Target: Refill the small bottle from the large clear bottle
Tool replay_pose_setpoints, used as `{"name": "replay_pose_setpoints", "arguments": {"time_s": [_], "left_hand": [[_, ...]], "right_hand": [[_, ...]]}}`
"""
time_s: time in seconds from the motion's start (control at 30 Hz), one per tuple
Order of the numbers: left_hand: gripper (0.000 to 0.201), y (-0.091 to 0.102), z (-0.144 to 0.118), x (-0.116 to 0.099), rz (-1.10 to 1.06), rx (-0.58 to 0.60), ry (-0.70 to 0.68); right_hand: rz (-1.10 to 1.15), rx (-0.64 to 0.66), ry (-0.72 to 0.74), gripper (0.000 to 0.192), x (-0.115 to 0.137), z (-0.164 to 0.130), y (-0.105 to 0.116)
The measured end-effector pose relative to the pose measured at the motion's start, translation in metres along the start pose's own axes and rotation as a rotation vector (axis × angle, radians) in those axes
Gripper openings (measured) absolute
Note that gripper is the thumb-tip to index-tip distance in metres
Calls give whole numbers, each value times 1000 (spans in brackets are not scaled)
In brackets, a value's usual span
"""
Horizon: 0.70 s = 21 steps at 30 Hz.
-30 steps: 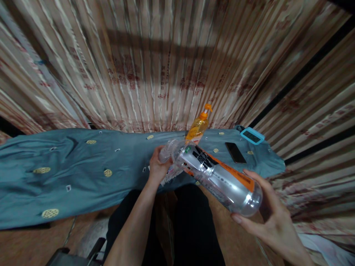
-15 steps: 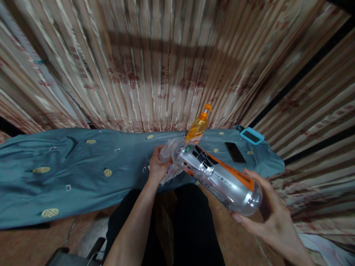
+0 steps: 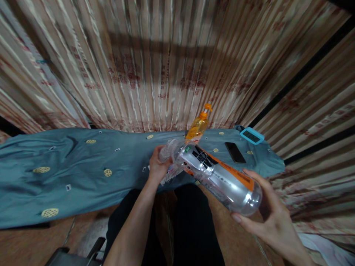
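A large plastic bottle [image 3: 222, 181] with a silver, orange and black label lies slanted in the air between my hands, its clear base towards the lower right. My right hand [image 3: 273, 212] grips that base, thumb below and fingers above. My left hand [image 3: 158, 164] is closed around a small clear plastic piece [image 3: 168, 149] at the bottle's neck end; whether it is a separate container or part of the bottle I cannot tell. Beneath the neck, a crinkled clear wrapper [image 3: 169, 177] shows, partly hidden by the hand and bottle.
A pump bottle [image 3: 197, 127] of orange liquid stands behind the large bottle. A dark phone [image 3: 235, 152] and a blue-framed digital clock [image 3: 252, 136] rest to the right on the teal patterned cloth [image 3: 83, 162]. A pleated curtain [image 3: 149, 74] hangs behind. My legs [image 3: 194, 221] are below.
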<state>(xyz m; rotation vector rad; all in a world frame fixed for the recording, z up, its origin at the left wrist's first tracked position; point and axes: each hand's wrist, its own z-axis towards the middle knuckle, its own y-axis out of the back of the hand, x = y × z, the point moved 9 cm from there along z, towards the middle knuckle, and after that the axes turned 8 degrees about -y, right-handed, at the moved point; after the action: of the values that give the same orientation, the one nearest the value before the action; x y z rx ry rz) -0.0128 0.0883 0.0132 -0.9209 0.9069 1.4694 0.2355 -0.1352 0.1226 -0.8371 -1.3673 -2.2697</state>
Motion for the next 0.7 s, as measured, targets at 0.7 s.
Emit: {"name": "replay_pose_setpoints", "arguments": {"time_s": [0.7], "left_hand": [[46,0,0,2,3,-6,-11]], "right_hand": [[3,-3,-14,79,-2,-1,0]]}}
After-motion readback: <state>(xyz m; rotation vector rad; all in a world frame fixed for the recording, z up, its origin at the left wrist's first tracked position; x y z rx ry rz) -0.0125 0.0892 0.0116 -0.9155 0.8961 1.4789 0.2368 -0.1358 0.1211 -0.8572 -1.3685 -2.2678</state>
